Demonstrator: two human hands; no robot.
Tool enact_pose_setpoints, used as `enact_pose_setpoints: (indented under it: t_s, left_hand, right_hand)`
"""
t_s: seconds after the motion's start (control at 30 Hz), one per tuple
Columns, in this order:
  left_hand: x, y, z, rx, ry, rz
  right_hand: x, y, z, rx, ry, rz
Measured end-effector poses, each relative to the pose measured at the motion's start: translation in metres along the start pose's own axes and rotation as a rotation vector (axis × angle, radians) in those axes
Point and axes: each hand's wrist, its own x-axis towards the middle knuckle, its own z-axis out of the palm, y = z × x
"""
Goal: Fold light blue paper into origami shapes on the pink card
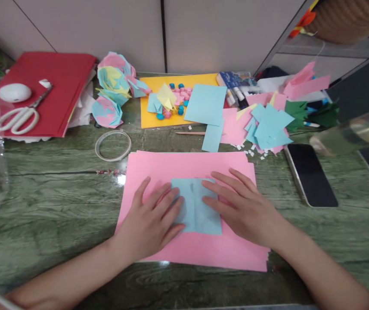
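Note:
A small light blue paper square [196, 206] lies on a stack of pink paper sheets [190, 249] on the green marble table [55, 189]. My left hand [152, 224] lies flat with fingers stretched out, pressing the blue paper's left edge. Opposite it, my right hand [239, 206] rests flat too, its fingertips on the paper's right half. Both hands hold nothing; they press down on the paper, which shows a faint crease down its middle.
A tape ring [113, 145] lies behind the pink stack. White scissors [19, 116] rest on a red folder [48, 90] at far left. Folded paper flowers [113, 90], a yellow sheet [158, 116] with small pieces, blue and pink paper scraps [268, 125] and a phone [311, 174] lie behind and right.

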Motion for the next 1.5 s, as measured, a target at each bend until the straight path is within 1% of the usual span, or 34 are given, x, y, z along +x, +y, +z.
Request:
enact_pose_setpoints:
  t_s: [0.1,0.17,0.27,0.37,0.47,0.53,0.67,0.73,0.8,0.9,0.97,1.03,1.17,1.33,1.4,1.43,1.47,1.5]
  left_hand:
    - [0.001,0.001,-0.001,0.016,-0.013,-0.040]
    - [0.001,0.001,-0.002,0.000,-0.025,-0.037]
    - [0.001,0.001,-0.002,-0.072,-0.068,0.039]
    - [0.001,0.002,-0.003,-0.160,-0.091,0.091]
    - [-0.001,0.006,-0.002,-0.204,-0.031,0.049]
    - [-0.003,0.008,-0.001,-0.207,0.002,0.031]
    - [-0.005,0.008,0.000,-0.225,0.078,0.067]
    - [-0.004,0.007,-0.001,-0.276,0.110,0.046]
    - [-0.001,0.006,-0.004,-0.348,0.104,0.003]
    - [0.003,0.004,-0.008,-0.428,0.087,-0.047]
    - [0.005,0.004,-0.009,-0.449,0.096,-0.073]
    - [0.006,0.003,-0.011,-0.455,0.119,-0.096]
    - [0.007,0.003,-0.012,-0.465,0.138,-0.121]
    - [0.007,0.003,-0.008,-0.475,0.088,-0.188]
    - [0.005,0.002,-0.004,-0.447,0.137,-0.193]
    - [0.003,0.002,-0.002,-0.407,0.191,-0.180]
    - [0.001,0.003,-0.001,-0.353,0.250,-0.142]
    - [-0.002,0.004,-0.001,-0.293,0.279,-0.078]
  right_hand:
    - [-0.001,-0.009,0.002,-0.013,-0.022,-0.044]
    - [-0.001,-0.014,0.005,-0.016,-0.035,-0.076]
    - [0.000,-0.017,0.009,-0.017,-0.023,-0.078]
    - [0.000,-0.014,0.009,0.049,-0.050,-0.032]
    - [0.001,-0.012,0.007,0.143,-0.076,0.025]
    - [0.001,-0.013,0.007,0.187,-0.063,0.046]
    - [0.003,-0.017,0.006,0.265,-0.020,0.069]
    - [0.004,-0.017,0.005,0.307,-0.004,0.104]
    - [0.006,-0.016,0.003,0.368,-0.023,0.179]
    - [0.008,-0.014,0.001,0.455,-0.067,0.364]
    - [0.009,-0.014,0.001,0.456,-0.060,0.495]
    - [0.010,-0.013,0.003,0.436,-0.054,0.570]
    - [0.010,-0.012,0.008,0.428,-0.069,0.604]
    - [0.014,-0.013,0.013,0.425,-0.054,0.650]
    - [0.015,-0.014,0.015,0.436,-0.035,0.647]
    - [0.016,-0.014,0.015,0.438,-0.029,0.644]
    - [0.016,-0.014,0.016,0.439,-0.025,0.642]
    - [0.017,-0.014,0.016,0.437,-0.023,0.642]
